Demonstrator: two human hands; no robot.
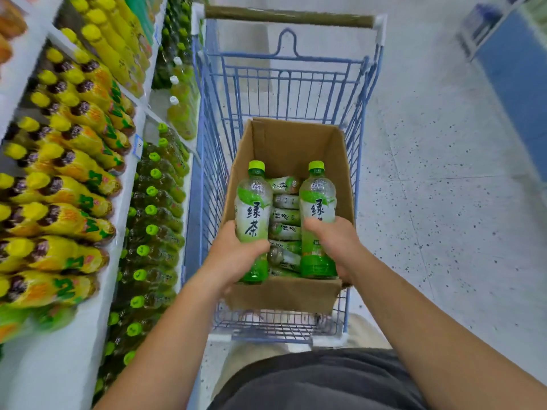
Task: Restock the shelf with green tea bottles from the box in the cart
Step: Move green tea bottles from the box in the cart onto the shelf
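The left grip [233, 257] is closed round an upright green tea bottle [253, 214]; the right grip [336, 241] is closed round a second bottle [317, 202]. Both are held above the open cardboard box [284, 294], where more bottles [285, 217] lie flat. The box sits in the blue wire cart [207, 161], whose left side stands between it and the shelf [53, 374] of green-capped bottles [154, 232].

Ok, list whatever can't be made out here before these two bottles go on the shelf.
Head view only:
- Lying bottles in the cardboard box: count hidden behind the green tea bottles that the left hand and right hand grip.
- Price tag: too small, blurred.
- Yellow-capped bottles: labels motion-blurred, rows cut by the left edge.
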